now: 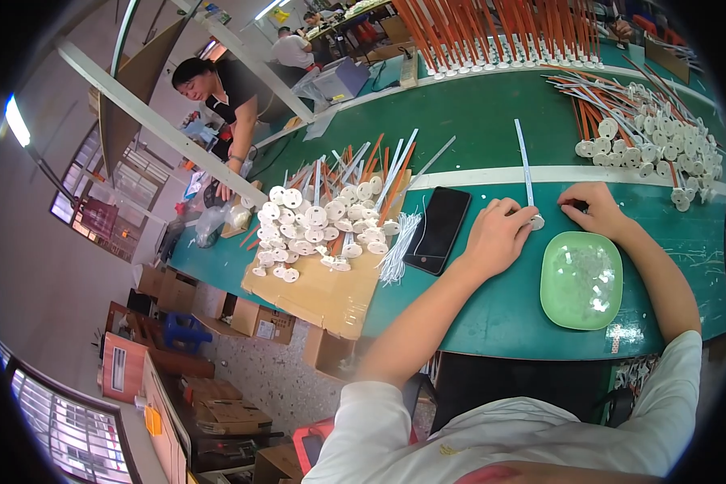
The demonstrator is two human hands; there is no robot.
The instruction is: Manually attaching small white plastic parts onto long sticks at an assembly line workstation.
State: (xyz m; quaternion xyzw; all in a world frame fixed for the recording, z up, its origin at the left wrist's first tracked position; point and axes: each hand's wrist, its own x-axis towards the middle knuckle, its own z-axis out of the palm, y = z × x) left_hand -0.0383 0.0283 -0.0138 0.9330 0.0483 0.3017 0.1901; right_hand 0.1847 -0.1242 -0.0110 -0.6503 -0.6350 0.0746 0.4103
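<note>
My left hand rests on the green table with its fingers closed at a small white round disc. From that disc a pale narrow strip points away toward the far side. To its right, my right hand is closed with bent fingers; a small dark reddish thing shows at the fingertips, too small to name. Just in front of both hands lies a light green dish with small clear pieces in it. A black phone lies left of my left hand.
Many white discs with orange and pale strips lie on flattened cardboard at left, beside a bundle of thin white ties. Another pile lies far right. Orange strips stand in rows behind. A person works at far left.
</note>
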